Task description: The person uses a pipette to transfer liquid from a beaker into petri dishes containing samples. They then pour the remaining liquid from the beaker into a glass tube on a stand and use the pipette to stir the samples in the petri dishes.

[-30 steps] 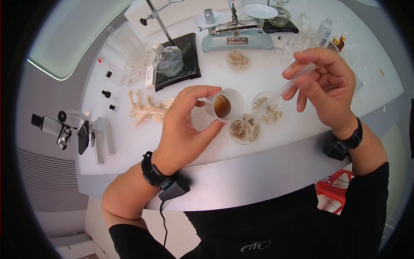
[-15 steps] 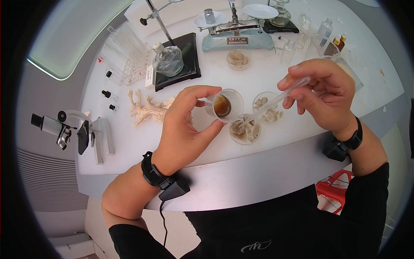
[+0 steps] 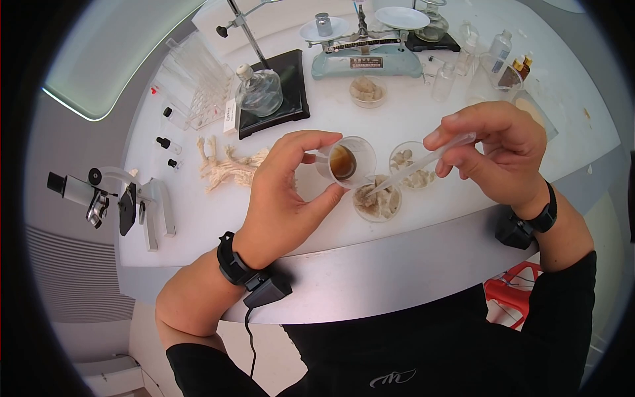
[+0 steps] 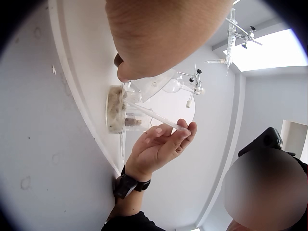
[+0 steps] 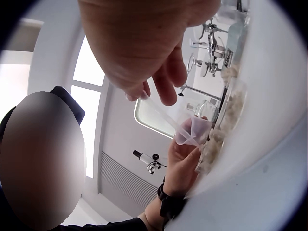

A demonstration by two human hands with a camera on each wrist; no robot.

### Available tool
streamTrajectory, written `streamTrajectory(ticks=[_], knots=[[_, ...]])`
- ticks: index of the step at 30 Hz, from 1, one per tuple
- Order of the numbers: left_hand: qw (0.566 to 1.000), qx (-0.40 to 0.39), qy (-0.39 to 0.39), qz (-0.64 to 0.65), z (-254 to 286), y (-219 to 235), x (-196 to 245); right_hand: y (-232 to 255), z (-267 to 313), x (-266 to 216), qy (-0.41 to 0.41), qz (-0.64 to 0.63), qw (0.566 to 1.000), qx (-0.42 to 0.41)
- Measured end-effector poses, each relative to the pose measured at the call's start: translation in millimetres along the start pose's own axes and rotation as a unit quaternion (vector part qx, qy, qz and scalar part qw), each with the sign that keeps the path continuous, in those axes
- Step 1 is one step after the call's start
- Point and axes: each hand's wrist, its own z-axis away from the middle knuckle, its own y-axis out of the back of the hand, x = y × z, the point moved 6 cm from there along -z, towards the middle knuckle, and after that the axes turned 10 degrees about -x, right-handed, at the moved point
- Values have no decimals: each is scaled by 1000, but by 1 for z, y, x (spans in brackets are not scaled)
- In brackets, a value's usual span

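Observation:
My left hand (image 3: 284,192) grips a clear plastic cup (image 3: 366,155) between thumb and fingers, tilted so that brown liquid (image 3: 343,163) shows inside. Between thumb and fingers of my right hand (image 3: 503,155) is a translucent plastic dropper (image 3: 423,163), slanting down to the left. Its tip is among the greyish, damp-looking pieces (image 3: 378,204) in the nearest petri dish (image 3: 377,220), just below the cup. Behind it, partly under the dropper, a second petri dish (image 3: 409,142) holds paler pieces. In the right wrist view the dropper (image 5: 166,118) crosses in front of the cup (image 5: 199,129).
A third dish of pieces (image 3: 366,88) stands before the balance scale (image 3: 367,63). To the left are a pale root-like bundle (image 3: 228,169), a microscope (image 3: 129,198), small droppers, a test tube rack (image 3: 206,106) and a flask (image 3: 258,96) on a black stand base. Bottles (image 3: 444,83) stand back right.
My right hand has come down and slightly toward me, tipping the dropper lower while its tip stays at the nearest dish. The left hand and cup have hardly moved.

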Motion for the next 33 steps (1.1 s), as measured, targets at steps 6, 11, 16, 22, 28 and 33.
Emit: streamTrajectory(ticks=[6,11,16,22,28,33], knots=[[1000,0,-1,-1,1,0,0,-4,2,4,-23,-70,996,46],[1000,0,0,-1,1,0,-1,-5,4,8,-63,-80,995,14],[1000,0,-1,0,0,0,0,-5,0,7,-63,-94,993,25],[1000,3,-1,-7,1,0,-1,-3,-1,3,-65,-69,995,26],[1000,4,1,-7,0,0,1,-1,-2,5,-55,-63,996,12],[1000,4,3,-3,0,0,1,-2,-2,1,-19,-18,999,-21]])
